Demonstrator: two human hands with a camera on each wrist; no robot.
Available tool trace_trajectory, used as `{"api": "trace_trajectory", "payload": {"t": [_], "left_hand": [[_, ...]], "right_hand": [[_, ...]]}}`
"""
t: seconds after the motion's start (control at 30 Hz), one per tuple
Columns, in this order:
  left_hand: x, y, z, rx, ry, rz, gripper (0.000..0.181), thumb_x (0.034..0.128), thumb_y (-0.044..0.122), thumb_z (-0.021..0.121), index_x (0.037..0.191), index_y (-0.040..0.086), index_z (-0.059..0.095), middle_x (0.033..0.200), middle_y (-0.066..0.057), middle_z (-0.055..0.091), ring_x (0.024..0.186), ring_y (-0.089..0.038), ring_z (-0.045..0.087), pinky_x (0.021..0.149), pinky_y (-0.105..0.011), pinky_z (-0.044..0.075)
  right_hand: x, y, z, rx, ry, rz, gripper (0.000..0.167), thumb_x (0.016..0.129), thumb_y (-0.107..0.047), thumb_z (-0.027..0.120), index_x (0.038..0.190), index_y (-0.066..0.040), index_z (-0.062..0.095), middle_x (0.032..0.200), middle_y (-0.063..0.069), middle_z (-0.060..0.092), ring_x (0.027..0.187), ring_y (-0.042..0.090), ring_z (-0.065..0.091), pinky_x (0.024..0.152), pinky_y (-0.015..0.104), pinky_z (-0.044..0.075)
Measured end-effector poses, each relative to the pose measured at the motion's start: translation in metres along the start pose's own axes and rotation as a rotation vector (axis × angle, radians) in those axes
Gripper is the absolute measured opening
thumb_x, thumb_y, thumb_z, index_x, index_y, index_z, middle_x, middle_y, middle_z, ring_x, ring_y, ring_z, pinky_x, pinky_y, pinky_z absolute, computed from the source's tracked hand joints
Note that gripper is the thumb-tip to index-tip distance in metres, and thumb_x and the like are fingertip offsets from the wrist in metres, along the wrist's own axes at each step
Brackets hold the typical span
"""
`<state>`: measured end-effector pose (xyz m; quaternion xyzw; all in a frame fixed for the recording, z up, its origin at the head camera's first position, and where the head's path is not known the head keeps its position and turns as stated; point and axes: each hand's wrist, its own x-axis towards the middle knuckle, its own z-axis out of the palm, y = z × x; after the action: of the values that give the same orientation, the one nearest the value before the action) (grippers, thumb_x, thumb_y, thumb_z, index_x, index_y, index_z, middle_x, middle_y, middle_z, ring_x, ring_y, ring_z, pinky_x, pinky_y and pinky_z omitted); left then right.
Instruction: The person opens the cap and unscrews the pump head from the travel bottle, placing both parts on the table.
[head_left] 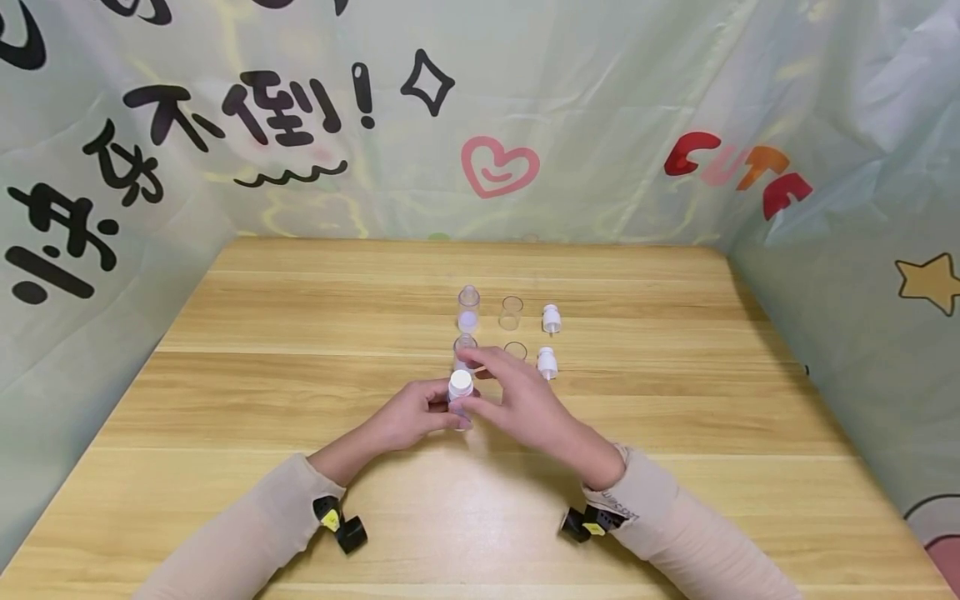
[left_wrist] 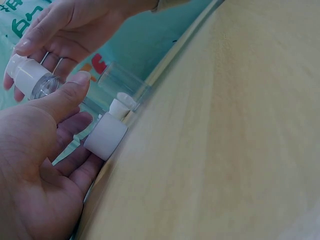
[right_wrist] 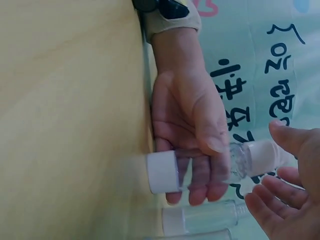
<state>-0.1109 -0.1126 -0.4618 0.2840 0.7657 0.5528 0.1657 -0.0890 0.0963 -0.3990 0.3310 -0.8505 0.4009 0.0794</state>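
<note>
My left hand holds a small clear bottle upright, thumb on one side and fingers on the other. The bottle has a white base, seen in the right wrist view, and a white pump top sits on its neck. Around that pump top my right hand is spread, thumb and fingers on opposite sides. In the right wrist view its fingers appear apart from the pump. Beyond the hands stand two similar bottles without pumps, the far one whole in view, the near one partly hidden.
To the right of the bottles are two clear caps, a far cap and a near cap partly covered by my right hand. Farther right stand two white pumps, one far, one near. Printed cloth hangs around the wooden table.
</note>
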Motion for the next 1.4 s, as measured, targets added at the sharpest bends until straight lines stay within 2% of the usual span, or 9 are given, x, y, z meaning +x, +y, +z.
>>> {"api": "trace_trajectory", "payload": {"t": [0.17,0.33,0.67,0.83,1.07,1.23,1.4], "left_hand": [[0.001,0.001,0.000,0.031,0.016,0.001,0.032,0.0869,0.017,0.076,0.116,0.008,0.069,0.114,-0.003,0.069,0.100,-0.014,0.066,0.085,-0.027,0.056],[0.000,0.002,0.000,0.040,0.019,0.007,0.032,0.0879,0.016,0.075,0.117,0.006,0.068,0.116,-0.007,0.069,0.105,-0.017,0.065,0.087,-0.026,0.054],[0.001,0.001,0.000,0.024,0.010,0.004,0.038,0.0869,0.016,0.076,0.123,0.006,0.066,0.123,-0.007,0.066,0.109,-0.018,0.064,0.090,-0.027,0.053],[0.001,0.000,-0.001,0.018,0.003,0.006,0.040,0.0868,0.017,0.076,0.124,0.007,0.066,0.125,-0.007,0.065,0.107,-0.017,0.065,0.089,-0.027,0.054],[0.001,-0.001,-0.001,0.013,-0.001,0.008,0.033,0.0862,0.018,0.077,0.117,0.009,0.069,0.120,-0.005,0.068,0.099,-0.015,0.066,0.086,-0.029,0.055],[0.001,-0.001,0.000,0.006,-0.005,0.019,0.029,0.0870,0.018,0.076,0.113,0.007,0.069,0.115,-0.007,0.069,0.097,-0.015,0.067,0.085,-0.029,0.056],[0.002,-0.001,0.001,0.002,0.000,-0.001,0.030,0.0872,0.015,0.076,0.114,0.004,0.068,0.113,-0.009,0.069,0.096,-0.015,0.067,0.085,-0.027,0.055]], "right_hand": [[-0.002,-0.003,0.007,-0.080,0.023,0.005,0.059,0.084,-0.030,0.079,0.133,-0.007,0.056,0.124,0.004,0.063,0.102,0.017,0.064,0.089,0.033,0.054],[-0.003,-0.004,0.012,-0.147,0.042,0.020,0.055,0.083,-0.030,0.079,0.130,-0.007,0.059,0.121,0.002,0.065,0.102,0.014,0.063,0.089,0.030,0.053],[-0.003,-0.004,0.014,-0.134,0.038,0.022,0.045,0.084,-0.024,0.079,0.122,-0.007,0.064,0.112,0.002,0.069,0.092,0.011,0.064,0.084,0.028,0.054],[-0.001,-0.002,0.010,-0.058,0.004,0.035,0.042,0.084,-0.020,0.078,0.122,-0.007,0.064,0.111,0.002,0.070,0.092,0.012,0.066,0.085,0.029,0.054],[0.001,0.003,0.003,0.058,-0.058,0.071,0.041,0.086,-0.021,0.077,0.124,-0.010,0.064,0.110,-0.001,0.071,0.097,0.011,0.066,0.088,0.028,0.053],[0.003,0.006,0.000,0.141,-0.093,0.095,0.039,0.087,-0.018,0.076,0.122,-0.007,0.066,0.110,0.000,0.071,0.096,0.012,0.066,0.087,0.028,0.054],[0.005,0.009,-0.002,0.242,-0.118,0.115,0.037,0.087,-0.015,0.076,0.121,-0.005,0.066,0.111,0.003,0.070,0.097,0.013,0.067,0.088,0.028,0.054]]}}
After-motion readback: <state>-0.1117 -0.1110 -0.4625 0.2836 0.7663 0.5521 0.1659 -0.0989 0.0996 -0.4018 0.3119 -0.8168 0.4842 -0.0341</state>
